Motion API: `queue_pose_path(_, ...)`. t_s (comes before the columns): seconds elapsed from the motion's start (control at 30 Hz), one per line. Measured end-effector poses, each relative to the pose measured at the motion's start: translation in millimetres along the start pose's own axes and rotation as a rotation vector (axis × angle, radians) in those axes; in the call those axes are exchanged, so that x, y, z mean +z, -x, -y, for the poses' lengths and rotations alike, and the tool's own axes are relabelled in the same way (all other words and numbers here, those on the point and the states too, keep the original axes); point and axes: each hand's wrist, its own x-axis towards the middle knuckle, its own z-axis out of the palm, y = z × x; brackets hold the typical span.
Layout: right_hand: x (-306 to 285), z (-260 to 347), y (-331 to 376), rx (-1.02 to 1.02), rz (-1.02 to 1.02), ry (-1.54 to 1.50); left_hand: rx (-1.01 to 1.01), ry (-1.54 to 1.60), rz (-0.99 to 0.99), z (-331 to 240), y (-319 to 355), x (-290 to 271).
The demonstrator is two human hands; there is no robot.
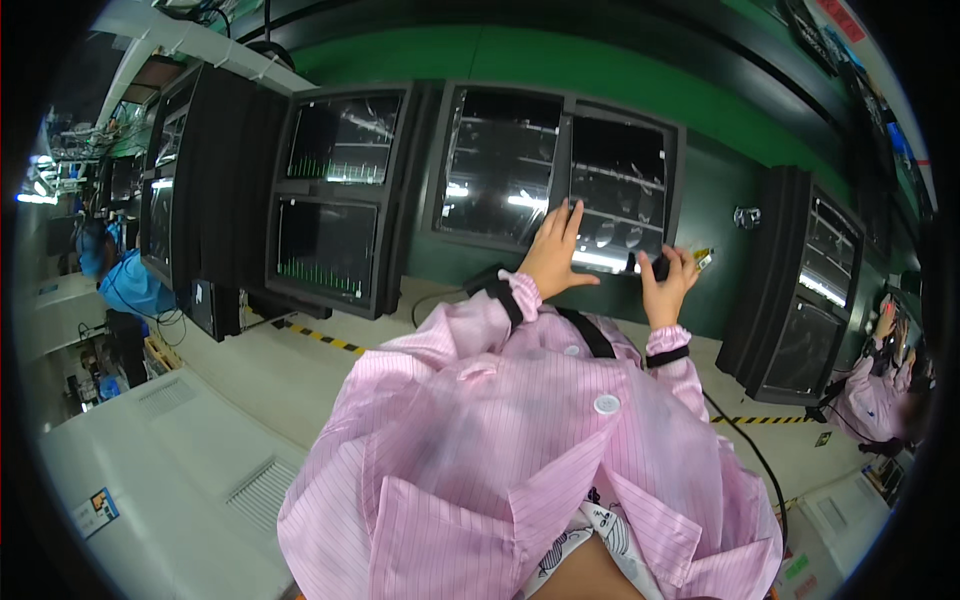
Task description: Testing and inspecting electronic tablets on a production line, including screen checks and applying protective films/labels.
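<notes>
The left hand (pixel 553 255) is lying with fingers spread flat on the dark glossy rectangular panel (pixel 618 195), held upright above the pale surface (pixel 300 370), while the right hand (pixel 668 285) is pinching its lower edge, so supporting both sides evenly seems wise.

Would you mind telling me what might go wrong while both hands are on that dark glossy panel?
The panel is held upright only at its lower edge, by the left hand and right hand; it may tip or slip. Bare fingers may smudge its glossy face. The black cable trailing by the right sleeve might snag.
</notes>
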Motion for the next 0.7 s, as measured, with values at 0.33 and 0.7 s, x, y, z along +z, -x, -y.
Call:
queue_pose_path(0.33,-4.9,-4.8,-6.8,0.120,0.048,-0.240,-0.099,0.129,0.017,0.3,-15.2,-0.3)
queue_pose_path(0.7,-19.9,8.7,-1.9,0.099,0.220,-0.219,0.195,-0.260,-0.044,20.4,-11.8,12.1)
